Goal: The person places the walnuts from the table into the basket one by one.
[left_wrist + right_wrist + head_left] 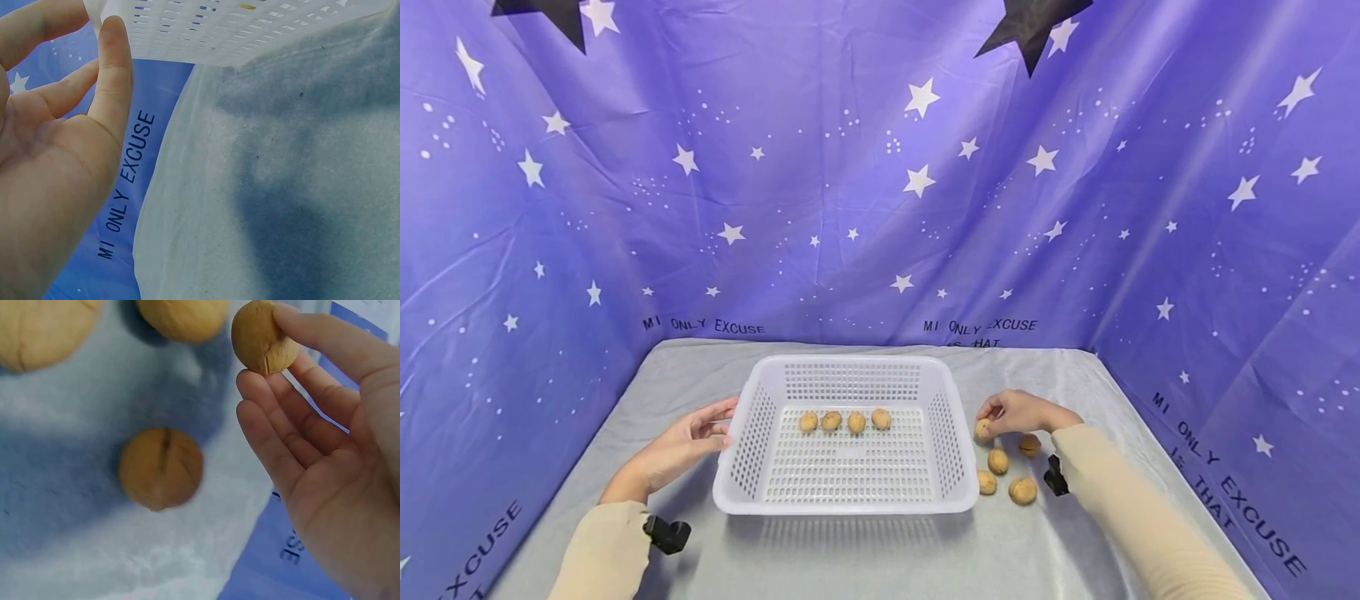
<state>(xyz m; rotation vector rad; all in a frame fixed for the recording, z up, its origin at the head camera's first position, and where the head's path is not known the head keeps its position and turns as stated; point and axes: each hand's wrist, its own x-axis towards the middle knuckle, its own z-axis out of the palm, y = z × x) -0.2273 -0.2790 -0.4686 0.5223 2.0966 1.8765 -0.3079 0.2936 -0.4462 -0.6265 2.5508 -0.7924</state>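
A white perforated plastic basket point(850, 508) sits on the cloth, with several walnuts point(856, 422) in a row across its floor. My left hand point(673, 446) is at the basket's left rim, its rather straight fingers and thumb touching the outer side; the left wrist view shows the thumb point(114, 69) against the rim. Just past the right rim, my right hand point(1018, 412) pinches a walnut point(265, 339) between thumb and fingertips. Several more walnuts lie beside it, among them a darker, cracked one point(1029, 445) under the wrist and a larger one point(1022, 491) nearer the front.
Grey cloth point(842, 567) covers the table. Purple star-patterned curtains point(820, 208) enclose the back and both sides. A small black device point(667, 534) is strapped at the left wrist, another point(1056, 476) at the right.
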